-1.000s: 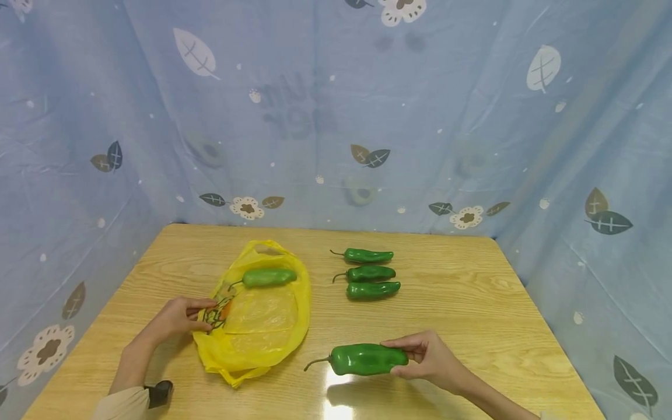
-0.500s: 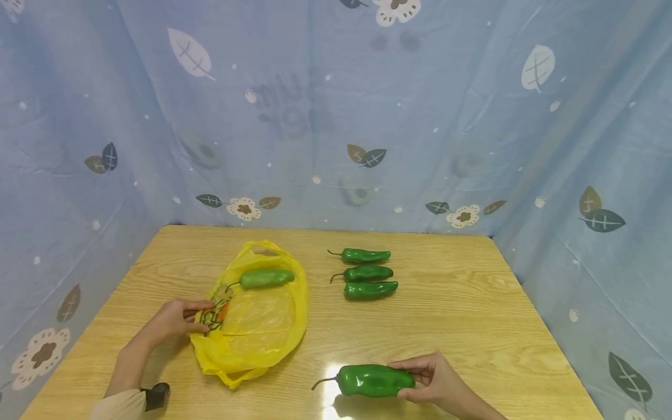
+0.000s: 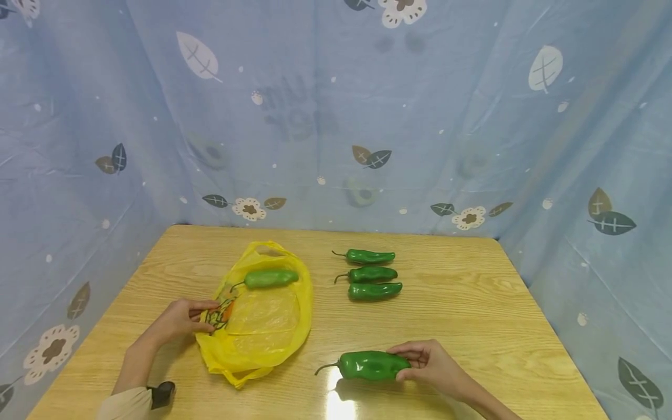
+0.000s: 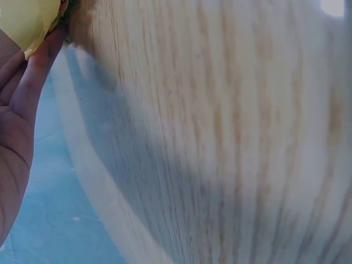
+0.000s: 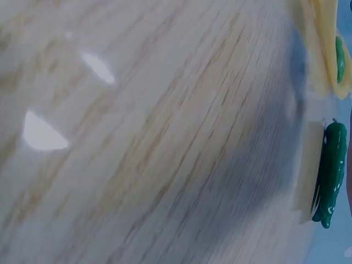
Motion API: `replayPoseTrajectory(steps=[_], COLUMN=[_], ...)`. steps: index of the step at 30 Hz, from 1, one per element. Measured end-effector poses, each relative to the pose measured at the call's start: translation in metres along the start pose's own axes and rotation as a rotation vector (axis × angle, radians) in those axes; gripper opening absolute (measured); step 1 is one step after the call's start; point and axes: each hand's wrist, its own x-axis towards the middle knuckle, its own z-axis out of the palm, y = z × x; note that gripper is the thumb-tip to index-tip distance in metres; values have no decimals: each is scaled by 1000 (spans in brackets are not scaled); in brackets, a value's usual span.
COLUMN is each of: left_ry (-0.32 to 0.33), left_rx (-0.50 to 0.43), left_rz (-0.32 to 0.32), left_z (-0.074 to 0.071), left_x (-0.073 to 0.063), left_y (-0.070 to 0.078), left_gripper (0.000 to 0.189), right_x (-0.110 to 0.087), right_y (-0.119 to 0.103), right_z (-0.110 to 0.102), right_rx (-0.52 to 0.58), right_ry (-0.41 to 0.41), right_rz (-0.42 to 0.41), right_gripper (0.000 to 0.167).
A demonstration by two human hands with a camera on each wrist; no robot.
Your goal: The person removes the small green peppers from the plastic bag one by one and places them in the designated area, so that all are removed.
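On the left of the head view, my left hand (image 3: pixel 184 318) pinches the near-left rim of a yellow plastic bag (image 3: pixel 262 344), which lies spread open. Inside the bag is a green pepper (image 3: pixel 272 278) with its stem to the left. My right hand (image 3: pixel 427 367) grips the blunt right end of another green pepper (image 3: pixel 367 366) between thumb and fingers, its curved stem toward the bag. A shadow falls on the table below this pepper. In the left wrist view, the left fingers (image 4: pixel 41 69) hold the bag's edge (image 4: pixel 30 25).
Three more green peppers (image 3: pixel 374 291) lie in a stack of rows behind the held one, right of the bag. The wooden table (image 3: pixel 472 303) is bordered by a blue patterned curtain (image 3: pixel 325 116) at the back and sides.
The right hand and its pepper have shifted slightly right and toward the near edge, dipping lower midway, then rising a little. My left hand keeps its hold on the bag.
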Motion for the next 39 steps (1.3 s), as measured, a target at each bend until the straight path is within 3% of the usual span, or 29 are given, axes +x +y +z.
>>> replayPoseTrajectory(steps=[10,16,33,39], left_ry=[-8,0,5,16], left_rx=[-7,-18,-15,-14], left_rz=[0,-11,-16,-20], left_z=[0,0,1,2], left_x=[-1,-1,0,0], left_y=[0,-1,-1,-2], left_gripper=[57,57,57,57], right_x=[7,14,40,47], right_y=[19,21,21,27], right_z=[-23,-40,-71,-77], right_rx=[-142,-160,-333,-337], right_ry=[61,113,165,165], right_rz=[-34,-20,-73,-39], right_gripper=[43,44,41,41])
